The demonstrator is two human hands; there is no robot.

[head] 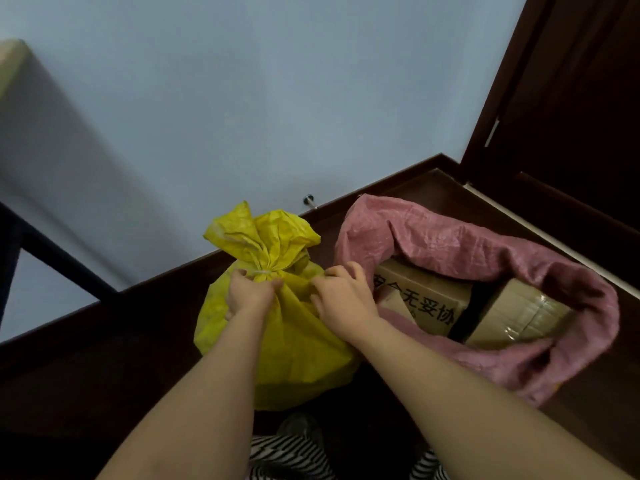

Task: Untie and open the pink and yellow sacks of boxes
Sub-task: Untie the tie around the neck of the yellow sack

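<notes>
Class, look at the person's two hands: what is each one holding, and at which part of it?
Both hold the yellow sack. The left hand pinches its gathered neck just under the white tie; the right hand grips the cloth beside the neck.

Dark wood floor [104, 358] carries yellow sack [298, 341], tied, and pink sack [450, 244], open, side by side.

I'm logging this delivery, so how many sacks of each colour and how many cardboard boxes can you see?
Yellow sack, tied: 1
Pink sack, open: 1
Cardboard boxes showing inside the pink one: 2, printed box and taped box
Total: 4
</notes>
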